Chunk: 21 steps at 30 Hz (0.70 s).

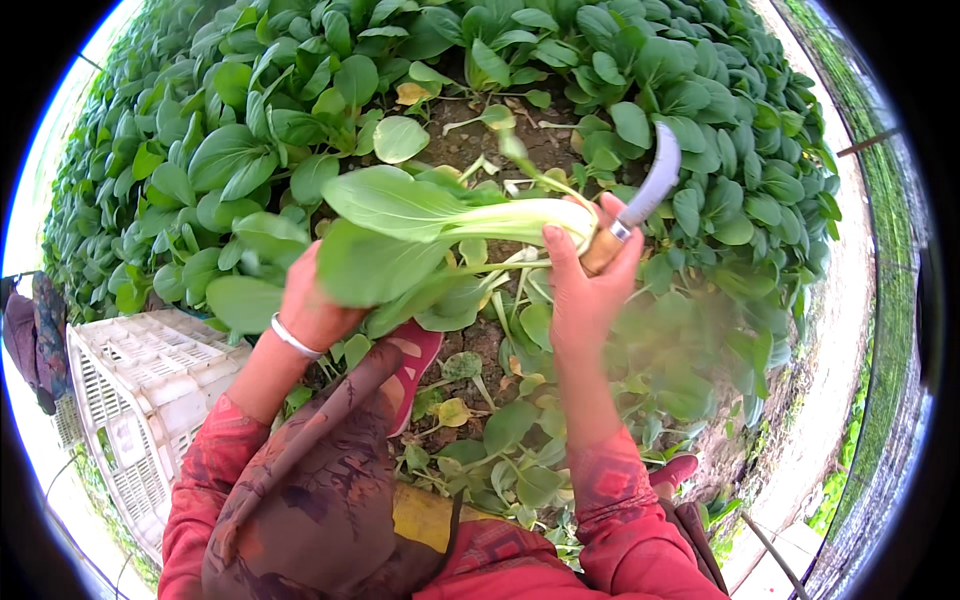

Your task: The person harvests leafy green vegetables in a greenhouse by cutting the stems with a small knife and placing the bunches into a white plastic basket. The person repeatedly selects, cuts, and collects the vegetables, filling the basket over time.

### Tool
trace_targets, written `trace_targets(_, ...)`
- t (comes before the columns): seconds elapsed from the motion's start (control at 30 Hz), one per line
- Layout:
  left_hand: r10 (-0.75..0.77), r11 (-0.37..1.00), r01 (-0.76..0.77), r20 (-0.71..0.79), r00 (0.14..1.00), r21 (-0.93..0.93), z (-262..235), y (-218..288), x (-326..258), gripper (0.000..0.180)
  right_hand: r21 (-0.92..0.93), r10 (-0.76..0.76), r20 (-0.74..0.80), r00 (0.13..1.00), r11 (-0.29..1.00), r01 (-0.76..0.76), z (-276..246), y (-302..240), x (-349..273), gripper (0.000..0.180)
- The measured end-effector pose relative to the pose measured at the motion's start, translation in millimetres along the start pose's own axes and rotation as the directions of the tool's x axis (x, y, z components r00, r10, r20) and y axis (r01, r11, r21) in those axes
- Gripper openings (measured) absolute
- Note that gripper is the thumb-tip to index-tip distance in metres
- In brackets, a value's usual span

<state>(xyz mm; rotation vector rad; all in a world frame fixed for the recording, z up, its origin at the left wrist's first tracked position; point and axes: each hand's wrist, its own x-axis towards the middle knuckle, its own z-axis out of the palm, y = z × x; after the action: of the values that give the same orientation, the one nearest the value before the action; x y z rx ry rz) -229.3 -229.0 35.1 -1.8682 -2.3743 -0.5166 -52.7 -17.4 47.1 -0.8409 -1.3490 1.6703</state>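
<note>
A cut bok choy (510, 217) with broad green leaves and a pale stalk lies sideways between my hands. My left hand (322, 300) is closed about its leafy end, with the fingers mostly hidden behind a leaf. At the stalk end, my right hand (590, 275) grips the wooden handle of a small curved harvesting knife (655, 178), its blade pointing up and away. The right thumb also presses on the stalk base. A thin outer leaf stem sticks up near the right fingers, its tip blurred.
Dense rows of growing bok choy (235, 160) fill the far side and both flanks. Loose trimmed leaves (510, 425) litter the soil by my feet. A white plastic crate (150, 370) stands at the left, with dark cloth (38, 335) beyond it. A pale path (835, 300) runs along the right.
</note>
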Motion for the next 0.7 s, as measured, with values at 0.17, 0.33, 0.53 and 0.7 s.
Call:
trace_targets(0.17,-0.555,0.716,0.367,-0.166,0.815,-0.594,-50,45,24,0.048,-0.274,-0.296,0.005,0.955,0.918,0.286,-14,-22,-11,0.064)
trace_targets(0.33,0.06,0.838,-0.024,0.048,0.997,-0.545,-79,60,69,0.072,-0.162,-0.061,0.029,0.998,0.985,0.065,13,-31,-47,0.067)
trace_targets(0.53,0.174,0.258,0.454,0.503,0.847,-0.853,-46,33,70,0.095,0.097,0.303,0.064,0.951,0.946,-0.308,34,-25,-64,0.059)
trace_targets(0.7,0.139,0.035,0.475,0.475,0.869,-0.879,-19,26,64,0.104,0.202,0.449,0.154,0.88,0.858,-0.473,37,-10,-51,0.049)
